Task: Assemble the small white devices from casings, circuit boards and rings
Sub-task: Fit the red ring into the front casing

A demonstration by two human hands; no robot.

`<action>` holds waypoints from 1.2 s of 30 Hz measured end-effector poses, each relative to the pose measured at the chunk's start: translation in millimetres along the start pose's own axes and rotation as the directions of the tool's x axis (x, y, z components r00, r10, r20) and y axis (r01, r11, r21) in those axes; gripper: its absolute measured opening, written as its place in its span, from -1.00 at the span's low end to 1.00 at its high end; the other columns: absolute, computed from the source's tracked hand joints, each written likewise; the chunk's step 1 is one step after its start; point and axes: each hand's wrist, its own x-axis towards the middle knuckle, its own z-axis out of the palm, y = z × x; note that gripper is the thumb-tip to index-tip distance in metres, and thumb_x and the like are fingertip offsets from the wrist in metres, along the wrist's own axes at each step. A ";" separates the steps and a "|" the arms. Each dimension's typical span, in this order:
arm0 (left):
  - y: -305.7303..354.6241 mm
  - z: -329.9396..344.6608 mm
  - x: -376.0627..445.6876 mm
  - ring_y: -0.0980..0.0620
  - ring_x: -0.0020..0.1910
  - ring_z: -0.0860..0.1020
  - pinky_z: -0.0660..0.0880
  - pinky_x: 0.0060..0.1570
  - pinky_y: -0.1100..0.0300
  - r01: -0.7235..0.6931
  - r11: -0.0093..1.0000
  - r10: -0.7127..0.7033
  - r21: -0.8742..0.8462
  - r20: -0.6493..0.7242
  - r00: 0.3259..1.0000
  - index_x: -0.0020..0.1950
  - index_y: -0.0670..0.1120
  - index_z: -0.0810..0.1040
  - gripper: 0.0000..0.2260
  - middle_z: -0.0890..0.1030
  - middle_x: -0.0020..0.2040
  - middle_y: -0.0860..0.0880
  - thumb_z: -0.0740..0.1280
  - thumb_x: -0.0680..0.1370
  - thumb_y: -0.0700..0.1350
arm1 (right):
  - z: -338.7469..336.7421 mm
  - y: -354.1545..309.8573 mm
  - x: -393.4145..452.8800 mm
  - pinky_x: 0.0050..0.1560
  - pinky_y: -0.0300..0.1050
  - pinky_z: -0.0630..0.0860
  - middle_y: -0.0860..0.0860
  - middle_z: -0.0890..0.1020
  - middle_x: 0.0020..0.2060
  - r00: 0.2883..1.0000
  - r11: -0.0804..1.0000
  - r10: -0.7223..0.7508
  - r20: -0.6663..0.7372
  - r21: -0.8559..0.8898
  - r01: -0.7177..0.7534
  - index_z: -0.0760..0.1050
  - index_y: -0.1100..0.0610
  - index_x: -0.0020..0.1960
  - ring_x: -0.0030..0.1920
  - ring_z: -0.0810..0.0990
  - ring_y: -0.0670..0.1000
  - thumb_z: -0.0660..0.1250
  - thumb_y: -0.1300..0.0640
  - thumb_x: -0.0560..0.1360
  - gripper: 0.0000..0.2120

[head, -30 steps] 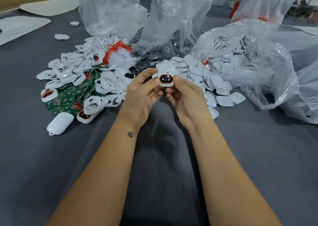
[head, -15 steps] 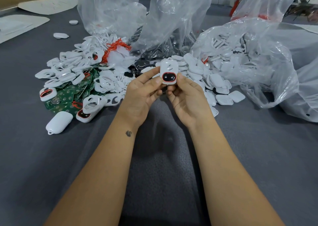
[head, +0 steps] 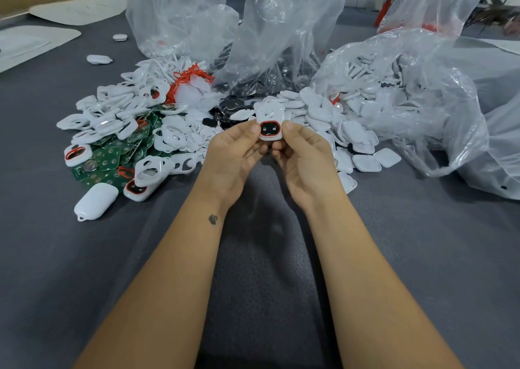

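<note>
The small white device (head: 269, 122) is held up above the grey surface (head: 84, 256), in front of the piles of parts, pinched between both hands. The left hand (head: 235, 155) clamps its left edge with the thumb and the right hand (head: 305, 157) its right edge, so neither is nearer. Its long axis runs near to far, the red ring (head: 270, 129) and dark window at the near end facing the camera. The far end appears to carry a loose casing half, though that part is unclear. Pressing the halves together looks like the next step.
</note>
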 end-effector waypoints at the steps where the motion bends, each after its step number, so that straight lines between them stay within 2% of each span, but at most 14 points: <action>1: -1.6 0.5 0.2 0.13 -0.21 0.63 0.57 -0.09 0.28 -0.003 1.000 0.005 0.017 -0.060 0.998 0.08 -0.18 0.56 -0.90 0.68 -0.15 -0.04 0.29 0.59 -0.26 | -0.5 1.5 0.5 -0.27 -0.30 0.48 0.00 0.60 -0.40 0.998 0.995 -0.040 -0.044 -0.096 0.036 0.55 0.21 -0.15 -0.40 0.51 -0.14 0.25 0.27 0.60 -0.82; 3: -4.3 1.7 -0.2 0.10 -0.17 0.66 0.59 -0.09 0.26 -0.023 0.996 0.034 0.082 -0.128 0.991 0.06 -0.15 0.57 -0.90 0.69 -0.16 -0.03 0.32 0.57 -0.29 | -1.5 4.1 1.1 -0.20 -0.26 0.48 0.00 0.61 -0.34 0.980 0.929 -0.163 -0.113 -0.351 0.114 0.58 0.16 -0.15 -0.34 0.50 -0.13 0.30 0.25 0.58 -0.84; 5: -5.8 2.7 -1.1 0.06 -0.09 0.68 0.59 -0.08 0.25 -0.027 0.992 0.040 0.124 -0.103 0.994 0.05 -0.14 0.60 -0.88 0.72 -0.14 -0.03 0.30 0.59 -0.29 | -1.7 5.4 0.9 -0.13 -0.27 0.48 -0.07 0.63 -0.32 0.952 0.827 -0.282 -0.120 -0.533 0.178 0.59 0.08 -0.18 -0.29 0.54 -0.17 0.33 0.23 0.55 -0.84; 10: -1.4 4.5 -1.4 -0.09 -0.03 0.69 0.62 0.02 0.13 0.021 0.999 -0.020 0.024 -0.078 0.997 -0.09 -0.20 0.64 -0.80 0.71 -0.14 -0.14 0.23 0.61 -0.27 | -0.4 9.2 -0.9 0.00 -0.21 0.50 0.01 0.63 -0.12 0.944 0.690 -0.330 -0.014 -0.686 0.231 0.61 0.05 -0.13 -0.08 0.59 -0.06 0.41 0.19 0.49 -0.94; 14: 0.8 4.5 -1.5 -0.03 -0.12 0.69 0.61 -0.07 0.18 0.059 0.997 -0.063 -0.045 -0.077 0.995 -0.11 -0.22 0.59 -0.82 0.69 -0.19 -0.13 0.21 0.60 -0.27 | 1.9 10.7 -2.0 -0.06 -0.45 0.37 -0.07 0.56 -0.12 0.931 0.587 -0.351 0.101 -0.751 0.302 0.64 0.10 -0.10 -0.12 0.50 -0.27 0.30 0.40 0.43 -0.75; 16: 2.2 4.1 -1.6 -0.03 -0.12 0.69 0.61 -0.05 0.19 0.058 0.998 -0.059 -0.030 -0.060 0.996 -0.18 -0.19 0.61 -0.80 0.67 -0.22 -0.12 0.24 0.58 -0.29 | 1.9 10.4 -2.2 -0.06 -0.47 0.36 -0.12 0.55 -0.14 0.932 0.579 -0.345 0.115 -0.755 0.307 0.65 0.13 -0.08 -0.13 0.49 -0.29 0.22 0.48 0.36 -0.64; 18: 1.9 4.0 -1.4 -0.04 -0.13 0.68 0.61 0.02 0.18 0.054 0.999 -0.054 0.000 -0.063 0.997 -0.26 -0.17 0.62 -0.74 0.66 -0.26 -0.11 0.24 0.57 -0.33 | 2.2 10.7 -2.4 -0.03 -0.39 0.41 -0.09 0.58 -0.13 0.933 0.590 -0.342 0.114 -0.747 0.308 0.65 0.13 -0.09 -0.11 0.52 -0.22 0.19 0.51 0.32 -0.60; 20: 1.3 3.4 0.5 -0.07 -0.14 0.68 0.61 0.04 0.15 0.059 0.998 -0.061 -0.021 -0.107 0.992 -0.18 -0.25 0.57 -0.81 0.65 -0.23 -0.14 0.21 0.55 -0.38 | 3.8 11.3 -2.4 0.00 -0.30 0.47 -0.05 0.61 -0.11 0.934 0.611 -0.341 0.103 -0.731 0.304 0.66 0.14 -0.10 -0.07 0.56 -0.13 0.17 0.51 0.32 -0.59; 24: 1.0 3.0 3.3 -0.09 -0.13 0.66 0.61 0.03 0.16 0.059 0.997 -0.067 -0.054 -0.163 0.984 -0.17 -0.27 0.51 -0.84 0.62 -0.18 -0.21 0.20 0.56 -0.40 | 5.8 11.5 -3.6 -0.06 -0.39 0.43 -0.04 0.63 -0.10 0.935 0.632 -0.337 0.111 -0.709 0.312 0.66 0.14 -0.12 -0.11 0.56 -0.15 0.17 0.52 0.31 -0.59; 27: -1.5 4.6 1.5 -0.15 0.01 0.64 0.57 0.16 0.10 0.044 0.999 -0.045 -0.010 -0.153 0.987 -0.11 -0.27 0.56 -0.84 0.63 -0.04 -0.27 0.22 0.58 -0.39 | 8.4 10.6 -5.5 -0.09 -0.40 0.43 -0.12 0.61 -0.11 0.931 0.647 -0.352 0.093 -0.695 0.314 0.62 0.01 -0.13 -0.14 0.56 -0.15 0.19 0.47 0.33 -0.58; 29: -1.9 5.2 0.5 -0.16 0.05 0.63 0.55 0.19 0.08 0.032 0.999 -0.029 0.010 -0.168 0.985 -0.03 -0.27 0.58 -0.86 0.63 0.01 -0.28 0.23 0.58 -0.39 | 9.9 11.4 -6.9 -0.11 -0.29 0.49 -0.16 0.58 -0.13 0.926 0.654 -0.373 0.057 -0.692 0.306 0.58 -0.07 -0.12 -0.17 0.53 -0.16 0.20 0.40 0.35 -0.60; 31: -0.8 4.8 1.1 -0.08 -0.02 0.66 0.59 0.10 0.17 0.008 1.000 -0.004 0.019 -0.214 0.977 -0.06 -0.24 0.60 -0.84 0.66 -0.06 -0.21 0.24 0.58 -0.40 | 10.3 14.3 -6.8 -0.08 -0.08 0.55 -0.15 0.56 -0.13 0.930 0.658 -0.367 0.019 -0.701 0.274 0.58 -0.07 -0.04 -0.17 0.54 -0.11 0.20 0.35 0.38 -0.63; 32: 0.1 4.7 1.7 -0.04 -0.07 0.66 0.60 0.02 0.22 -0.009 1.000 0.015 0.025 -0.242 0.970 -0.08 -0.23 0.60 -0.83 0.67 -0.10 -0.18 0.24 0.57 -0.40 | 10.2 16.3 -6.3 -0.06 -0.05 0.55 -0.15 0.56 -0.12 0.934 0.656 -0.358 0.003 -0.711 0.253 0.57 -0.04 0.01 -0.17 0.54 -0.10 0.20 0.34 0.39 -0.63; 36: 1.4 0.7 4.4 0.04 -0.12 0.67 0.57 -0.10 0.32 -0.106 0.991 0.128 0.082 -0.352 0.927 -0.01 -0.24 0.60 -0.84 0.67 -0.08 -0.16 0.23 0.58 -0.39 | 12.3 25.3 -5.0 0.00 -0.17 0.48 -0.09 0.57 -0.08 0.950 0.630 -0.312 0.011 -0.746 0.216 0.49 0.01 0.11 -0.18 0.48 -0.19 0.17 0.39 0.41 -0.60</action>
